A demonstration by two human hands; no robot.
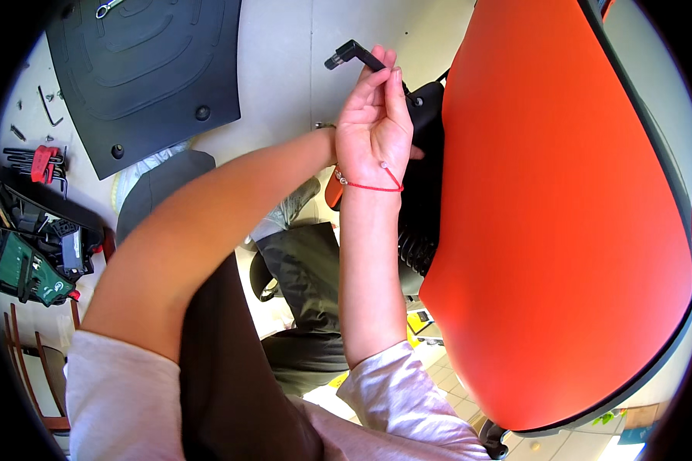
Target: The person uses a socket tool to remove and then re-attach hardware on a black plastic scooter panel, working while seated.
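My right hand (pixel 373 123) is raised with its palm toward me and its fingers curled up around a black L-shaped piece (pixel 354 52), which has a greyish end. A thin red bracelet (pixel 373 187) circles that wrist. My left forearm (pixel 231 203) crosses behind the right wrist, so most of the left hand is hidden. What looks like a left fingertip (pixel 417 153) shows beside dark parts under an orange chair seat or back (pixel 561 207). A black bracket (pixel 427 107) with a bolt hole is just right of my right fingers.
A black ribbed panel (pixel 150 73) lies at upper left, with a wrench (pixel 108 8) on it. Left of it are a loose hex key (pixel 48 107), a red-holder hex key set (pixel 42 163) and an open tool case (pixel 46 238). A dark coil spring (pixel 417 253) sits beside the orange part.
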